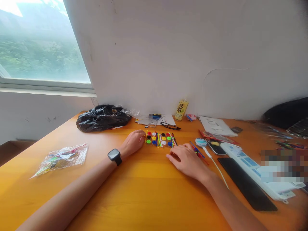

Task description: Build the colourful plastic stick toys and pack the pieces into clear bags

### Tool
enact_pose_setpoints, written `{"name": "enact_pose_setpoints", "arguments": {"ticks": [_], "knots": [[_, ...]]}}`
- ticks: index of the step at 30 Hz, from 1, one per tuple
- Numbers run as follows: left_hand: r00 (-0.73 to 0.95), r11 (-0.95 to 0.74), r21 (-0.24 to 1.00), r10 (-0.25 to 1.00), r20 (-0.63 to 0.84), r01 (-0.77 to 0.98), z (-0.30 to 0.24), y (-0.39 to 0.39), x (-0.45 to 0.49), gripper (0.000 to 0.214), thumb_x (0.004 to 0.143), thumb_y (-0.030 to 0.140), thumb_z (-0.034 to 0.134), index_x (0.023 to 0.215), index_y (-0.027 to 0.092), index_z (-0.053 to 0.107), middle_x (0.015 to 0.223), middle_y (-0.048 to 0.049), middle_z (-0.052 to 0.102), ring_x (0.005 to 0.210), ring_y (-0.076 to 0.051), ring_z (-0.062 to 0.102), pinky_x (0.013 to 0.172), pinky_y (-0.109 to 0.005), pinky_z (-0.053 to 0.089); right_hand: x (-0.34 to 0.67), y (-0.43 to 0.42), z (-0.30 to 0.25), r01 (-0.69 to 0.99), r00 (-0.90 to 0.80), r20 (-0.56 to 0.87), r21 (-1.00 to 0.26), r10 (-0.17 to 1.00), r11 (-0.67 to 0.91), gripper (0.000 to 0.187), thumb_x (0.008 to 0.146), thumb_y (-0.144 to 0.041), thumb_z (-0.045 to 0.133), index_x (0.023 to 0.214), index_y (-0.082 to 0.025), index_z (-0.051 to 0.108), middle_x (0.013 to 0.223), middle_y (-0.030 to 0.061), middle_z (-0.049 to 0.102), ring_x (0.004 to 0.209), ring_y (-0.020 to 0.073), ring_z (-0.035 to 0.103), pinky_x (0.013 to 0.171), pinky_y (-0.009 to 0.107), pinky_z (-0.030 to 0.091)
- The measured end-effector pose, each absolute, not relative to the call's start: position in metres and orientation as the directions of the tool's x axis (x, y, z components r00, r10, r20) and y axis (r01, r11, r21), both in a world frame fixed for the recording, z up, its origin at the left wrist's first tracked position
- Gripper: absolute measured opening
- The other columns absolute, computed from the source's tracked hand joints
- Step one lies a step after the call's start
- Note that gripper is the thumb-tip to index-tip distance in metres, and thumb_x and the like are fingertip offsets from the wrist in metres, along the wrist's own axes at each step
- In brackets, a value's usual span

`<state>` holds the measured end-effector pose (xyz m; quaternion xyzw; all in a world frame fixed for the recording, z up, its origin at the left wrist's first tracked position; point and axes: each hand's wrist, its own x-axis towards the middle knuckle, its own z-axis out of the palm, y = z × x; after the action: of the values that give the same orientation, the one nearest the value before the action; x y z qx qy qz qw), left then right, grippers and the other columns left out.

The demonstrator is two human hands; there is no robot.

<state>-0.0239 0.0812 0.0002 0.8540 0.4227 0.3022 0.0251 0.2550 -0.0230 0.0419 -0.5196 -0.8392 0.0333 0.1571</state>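
Note:
Small round discs (154, 138) in red, white, black, yellow, green and blue lie in a compact grid on the wooden table. Thin coloured plastic sticks (158, 140) stand between and beside the columns. My left hand (133, 142), with a black watch on the wrist, rests at the grid's left side, its fingertips by a yellow stick (146, 136); nothing shows held. To the right of the grid, my right hand (189, 160) lies low on the table, fingers loosely bent and thumb apart. More loose sticks (198, 150) are partly hidden behind it.
A clear bag of parts (62, 158) lies left, a black plastic bag (102, 118) behind. Glasses (170, 125) and a yellow drink carton (181, 110) are near the wall. At right are a white cable (218, 168), a black slab (246, 183) and a white-blue package (250, 163).

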Motion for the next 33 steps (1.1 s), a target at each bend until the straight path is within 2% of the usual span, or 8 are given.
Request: {"name": "enact_pose_setpoints", "arguments": {"ticks": [10,16,19,26,29,33], "knots": [[0.41,-0.602,0.34,0.769,0.491,0.722,-0.001,0.078,-0.022,0.014,0.095,0.022,0.059,0.099,0.022,0.073,0.104,-0.009,0.074,0.089,-0.023,0.069,0.077,-0.029,0.049,0.255,-0.023,0.042,0.865,-0.412,0.218,-0.212,0.885,0.455,0.03,0.104,-0.04,0.053,0.083,-0.022,0.064,0.086,0.0029,0.07,0.081,0.0204,0.061,0.089,0.038,0.035],[0.382,-0.569,0.339,0.789,0.481,0.749,0.0,0.079,-0.024,0.015,0.095,0.027,0.062,0.103,0.021,0.072,0.105,-0.0105,0.073,0.088,-0.024,0.069,0.075,-0.03,0.049,0.255,-0.022,0.042,0.864,-0.413,0.217,-0.213,0.884,0.456,0.03,0.104,-0.04,0.053,0.084,-0.022,0.064,0.086,0.0029,0.07,0.081,0.0208,0.062,0.089,0.039,0.036],[0.361,-0.536,0.34,0.812,0.458,0.773,0.0,0.08,-0.026,0.013,0.093,0.025,0.063,0.101,0.02,0.072,0.106,-0.0114,0.073,0.09,-0.025,0.069,0.075,-0.03,0.049,0.256,-0.021,0.041,0.864,-0.414,0.218,-0.212,0.884,0.457,0.029,0.104,-0.04,0.053,0.083,-0.022,0.063,0.086,0.0025,0.07,0.081,0.0208,0.062,0.089,0.039,0.036],[0.37,-0.478,0.329,0.865,0.339,0.815,0.017,0.076,-0.031,0.026,0.083,0.026,0.07,0.107,0.019,0.075,0.105,-0.0107,0.076,0.094,-0.028,0.071,0.077,-0.032,0.052,0.256,-0.021,0.04,0.861,-0.414,0.213,-0.224,0.885,0.457,0.032,0.104,-0.041,0.052,0.082,-0.021,0.061,0.084,0.0021,0.069,0.078,0.02,0.059,0.091,0.039,0.035],[0.355,-0.471,0.404,0.875,0.33,0.784,0.03,0.076,-0.032,0.025,0.085,0.025,0.068,0.108,0.018,0.076,0.11,-0.0111,0.077,0.096,-0.027,0.073,0.082,-0.032,0.055,0.256,-0.022,0.04,0.863,-0.409,0.213,-0.224,0.887,0.452,0.031,0.104,-0.042,0.052,0.083,-0.022,0.062,0.085,0.003,0.069,0.08,0.021,0.06,0.09,0.039,0.036],[0.251,-0.401,0.633,0.915,0.317,0.662,0.041,0.085,-0.036,0.019,0.09,0.022,0.062,0.099,0.015,0.079,0.105,-0.0108,0.079,0.089,-0.024,0.075,0.084,-0.034,0.059,0.256,-0.022,0.041,0.86,-0.414,0.209,-0.23,0.886,0.456,0.031,0.104,-0.041,0.052,0.083,-0.021,0.062,0.086,0.0028,0.069,0.081,0.0203,0.06,0.09,0.039,0.035]]}}
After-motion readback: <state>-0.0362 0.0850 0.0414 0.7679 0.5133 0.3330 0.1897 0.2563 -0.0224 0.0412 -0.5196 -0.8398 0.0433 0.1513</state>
